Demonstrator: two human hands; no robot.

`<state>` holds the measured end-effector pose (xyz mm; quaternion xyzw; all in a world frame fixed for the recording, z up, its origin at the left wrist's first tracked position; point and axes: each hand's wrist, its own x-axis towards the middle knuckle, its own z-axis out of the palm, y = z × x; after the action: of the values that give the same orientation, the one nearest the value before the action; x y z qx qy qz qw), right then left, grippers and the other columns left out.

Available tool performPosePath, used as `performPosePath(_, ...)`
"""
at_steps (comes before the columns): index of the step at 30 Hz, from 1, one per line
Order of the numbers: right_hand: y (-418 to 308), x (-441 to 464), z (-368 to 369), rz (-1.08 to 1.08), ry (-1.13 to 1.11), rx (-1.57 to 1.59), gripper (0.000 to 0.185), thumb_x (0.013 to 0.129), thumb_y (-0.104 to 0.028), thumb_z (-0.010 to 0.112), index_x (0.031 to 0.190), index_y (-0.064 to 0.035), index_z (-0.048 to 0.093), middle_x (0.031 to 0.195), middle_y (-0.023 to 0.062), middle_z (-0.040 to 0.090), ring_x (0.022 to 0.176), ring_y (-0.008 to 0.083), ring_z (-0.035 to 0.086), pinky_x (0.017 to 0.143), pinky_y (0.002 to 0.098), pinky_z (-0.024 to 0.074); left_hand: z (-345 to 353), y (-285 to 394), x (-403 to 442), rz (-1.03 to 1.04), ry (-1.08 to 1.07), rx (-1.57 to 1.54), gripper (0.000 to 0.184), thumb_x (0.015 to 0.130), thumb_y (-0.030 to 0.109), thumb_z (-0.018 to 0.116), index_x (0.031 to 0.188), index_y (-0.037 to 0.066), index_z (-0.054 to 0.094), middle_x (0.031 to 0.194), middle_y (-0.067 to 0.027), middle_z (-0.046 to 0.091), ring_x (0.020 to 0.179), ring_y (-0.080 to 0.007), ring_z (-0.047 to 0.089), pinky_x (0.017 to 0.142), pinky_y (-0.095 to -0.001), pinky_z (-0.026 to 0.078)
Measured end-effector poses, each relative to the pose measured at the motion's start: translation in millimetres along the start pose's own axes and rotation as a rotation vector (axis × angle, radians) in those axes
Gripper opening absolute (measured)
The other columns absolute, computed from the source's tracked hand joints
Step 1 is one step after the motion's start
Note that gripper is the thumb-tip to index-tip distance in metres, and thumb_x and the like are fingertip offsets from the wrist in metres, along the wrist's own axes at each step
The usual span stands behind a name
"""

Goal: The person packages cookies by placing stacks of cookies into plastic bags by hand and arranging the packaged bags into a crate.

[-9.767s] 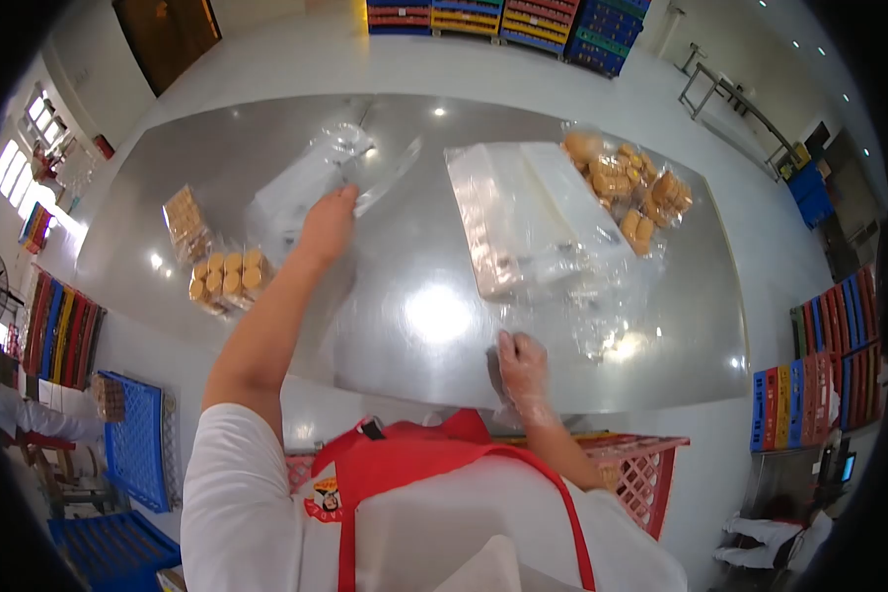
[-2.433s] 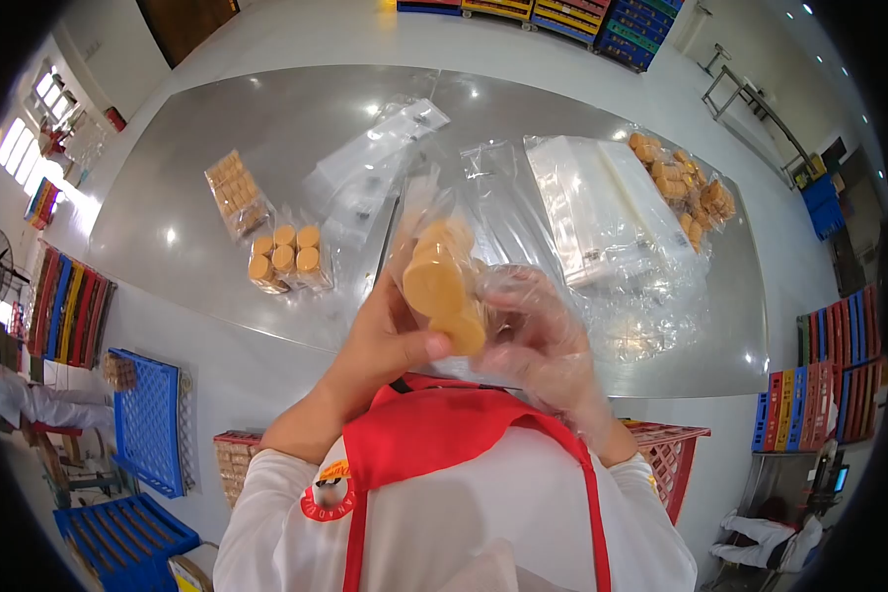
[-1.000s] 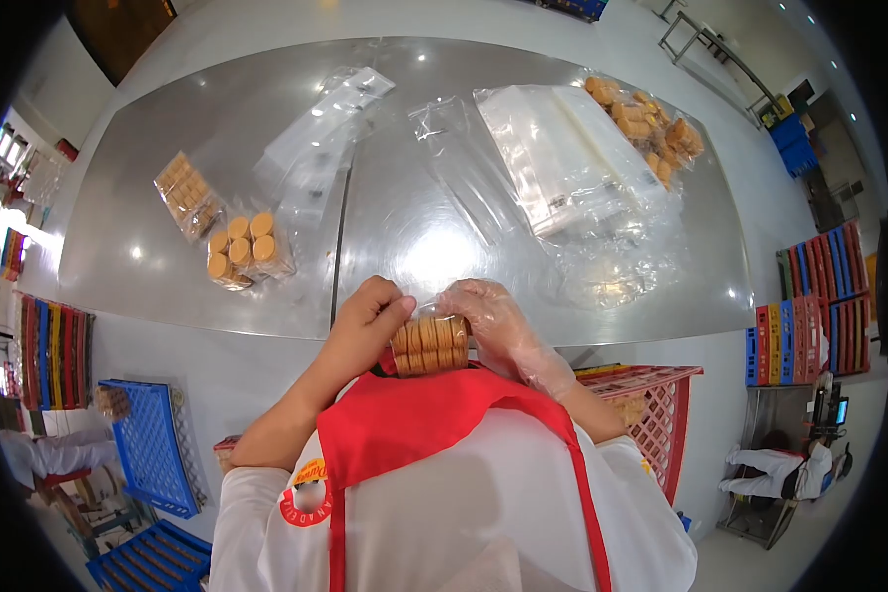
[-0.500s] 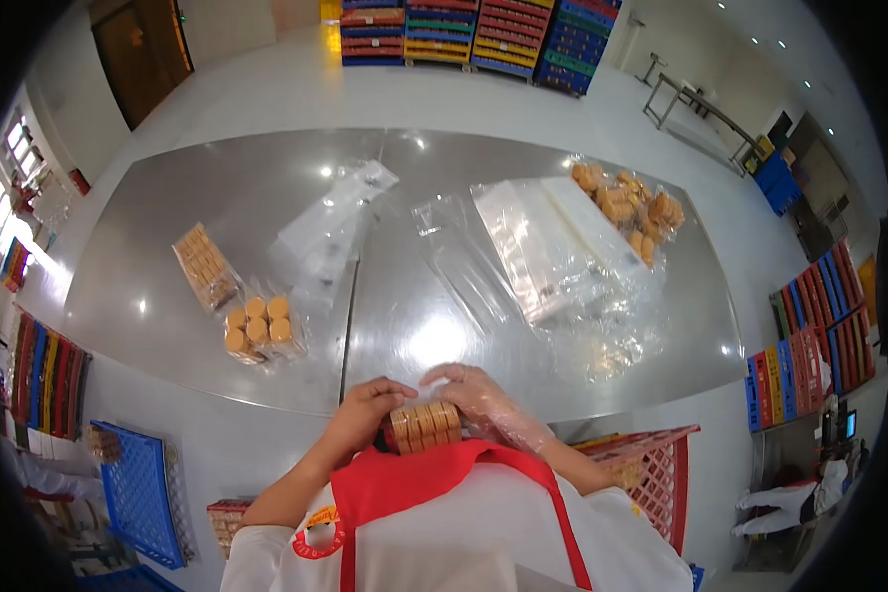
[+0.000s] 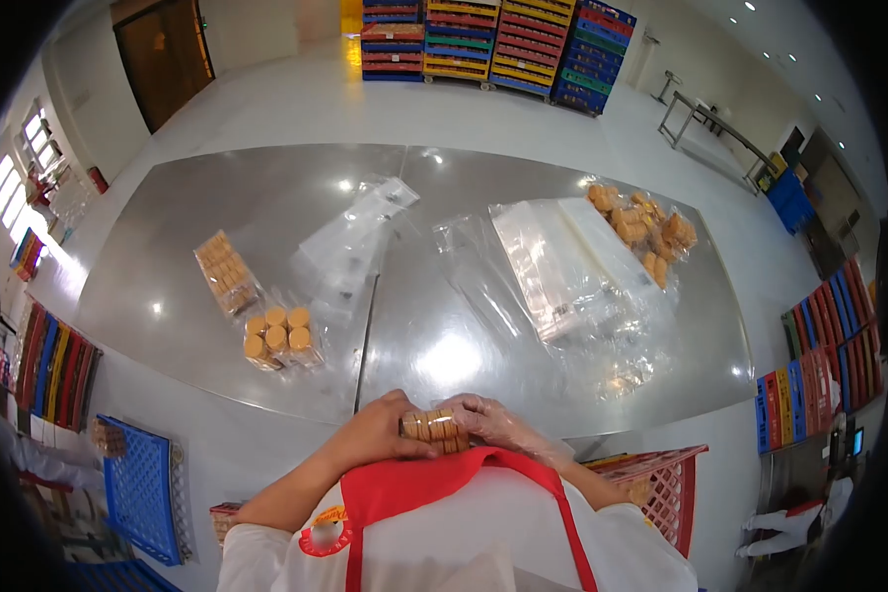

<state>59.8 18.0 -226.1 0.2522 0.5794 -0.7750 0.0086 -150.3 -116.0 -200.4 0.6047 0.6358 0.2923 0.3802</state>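
At the near edge of the steel table (image 5: 237, 178), close to my red apron, I hold a clear-wrapped pack of round cookies (image 5: 432, 430). Bare, my left hand (image 5: 385, 431) wraps round the pack's left end. A clear plastic glove covers my right hand (image 5: 490, 424), whose fingers close on the right end. Farther off to the left lie a flat cookie pack (image 5: 226, 273) and a bag of stacked cookies (image 5: 278, 337). Clear plastic bags (image 5: 355, 237) lie beyond them, near the table seam.
A pile of clear bags (image 5: 562, 257) lies on the table's right half, beside a bag of loose cookies (image 5: 631, 222). A red crate (image 5: 676, 493) stands at my right, a blue crate (image 5: 143, 488) at my left. Crate stacks (image 5: 459, 44) line the far side.
Both hands have closed in on the cookie pack; my left fingers now cover its left end. The view has shifted slightly, while the things on the table stay in place.
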Motion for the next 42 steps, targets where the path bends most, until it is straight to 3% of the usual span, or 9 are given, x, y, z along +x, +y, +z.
performPosePath(2, 16, 5, -10, 0.025, 0.028, -0.172, 0.073, 0.094, -0.059, 0.056, 0.138, -0.0016, 0.049, 0.126, 0.0114, 0.059, 0.119, 0.0224, 0.055, 0.102, 0.0357, 0.0455, 1, -5, 5, -0.061, 0.000, 0.118, 0.058, 0.065, 0.041, 0.088, 0.097, -0.003, 0.068, 0.097, -0.0153, 0.062, 0.093, -0.0275, 0.064, 0.081, -0.0358, 0.051)
performPosePath(6, -4, -6, -1, -0.155, -0.026, 0.264, 0.078, 0.092, -0.057, 0.061, 0.147, -0.0075, 0.040, 0.126, 0.0158, 0.057, 0.117, 0.0243, 0.057, 0.100, 0.0366, 0.0473, -3, 6, 17, -0.257, 0.007, -0.109, 0.053, 0.064, 0.037, 0.090, 0.091, -0.001, 0.066, 0.104, -0.0163, 0.065, 0.097, -0.0211, 0.065, 0.080, -0.0343, 0.052)
performPosePath(10, -42, -16, 8, -0.419, 0.099, 0.659, 0.076, 0.090, -0.048, 0.068, 0.146, -0.0087, 0.037, 0.124, 0.0147, 0.056, 0.112, 0.0276, 0.059, 0.096, 0.0396, 0.0513, 21, 20, 61, -0.176, -0.028, -1.143, 0.059, 0.083, 0.044, 0.078, 0.107, -0.007, 0.063, 0.100, -0.0153, 0.067, 0.089, -0.0206, 0.068, 0.070, -0.0327, 0.056)
performPosePath(13, -40, -22, 0, -0.665, 0.410, 0.672, 0.074, 0.087, -0.038, 0.071, 0.146, -0.0101, 0.036, 0.127, 0.0167, 0.054, 0.116, 0.0314, 0.057, 0.096, 0.0458, 0.0520, 48, 52, 100, -0.207, -0.164, -1.297, 0.062, 0.093, 0.050, 0.064, 0.118, -0.005, 0.055, 0.087, -0.0124, 0.067, 0.074, -0.0179, 0.064, 0.059, -0.0331, 0.054)
performPosePath(17, -25, -60, -39, -0.812, 0.512, 0.841, 0.074, 0.083, -0.027, 0.068, 0.148, -0.0137, 0.035, 0.132, 0.0227, 0.050, 0.126, 0.0396, 0.050, 0.100, 0.0578, 0.0497, 58, 69, 146, -0.204, -0.231, -0.698, 0.075, 0.096, 0.067, 0.041, 0.083, -0.002, 0.066, 0.074, -0.0124, 0.061, 0.078, -0.0203, 0.063, 0.065, -0.0349, 0.054)
performPosePath(20, -23, -98, -48, -0.872, 0.497, 1.059, 0.074, 0.078, -0.016, 0.066, 0.147, -0.0178, 0.038, 0.136, 0.0224, 0.048, 0.128, 0.0452, 0.047, 0.097, 0.0693, 0.0460, 84, 53, 193, 0.646, 0.520, 0.369, 0.043, 0.090, 0.043, 0.062, 0.104, 0.003, 0.061, 0.095, -0.0132, 0.056, 0.089, -0.0312, 0.056, 0.082, -0.0426, 0.046)
performPosePath(23, -15, -123, -49, -0.891, 0.424, 1.123, 0.077, 0.074, -0.011, 0.066, 0.146, -0.0210, 0.040, 0.141, 0.0198, 0.045, 0.130, 0.0478, 0.044, 0.091, 0.0758, 0.0457, 93, 58, 208, 0.739, 0.354, 0.776, 0.039, 0.081, 0.028, 0.068, 0.112, 0.008, 0.057, 0.103, -0.0108, 0.053, 0.094, -0.0308, 0.052, 0.082, -0.0422, 0.044)
performPosePath(31, -4, -143, -38, -1.038, 0.365, 1.094, 0.074, 0.070, 0.000, 0.065, 0.139, -0.0209, 0.048, 0.138, 0.0177, 0.047, 0.129, 0.0474, 0.045, 0.091, 0.0709, 0.0499, 99, 45, 235, 0.818, 0.083, 1.073, 0.023, 0.075, 0.010, 0.062, 0.098, 0.009, 0.058, 0.095, -0.0092, 0.053, 0.090, -0.0274, 0.054, 0.078, -0.0378, 0.045)
performPosePath(42, 8, -138, -33, -0.926, 0.418, 1.194, 0.075, 0.067, -0.001, 0.066, 0.138, -0.0176, 0.049, 0.133, 0.0185, 0.051, 0.124, 0.0479, 0.050, 0.091, 0.0696, 0.0508, 82, 34, 240, 1.006, 0.158, 1.052, 0.014, 0.074, 0.010, 0.061, 0.088, 0.009, 0.062, 0.097, -0.0093, 0.054, 0.092, -0.0271, 0.052, 0.079, -0.0389, 0.044)
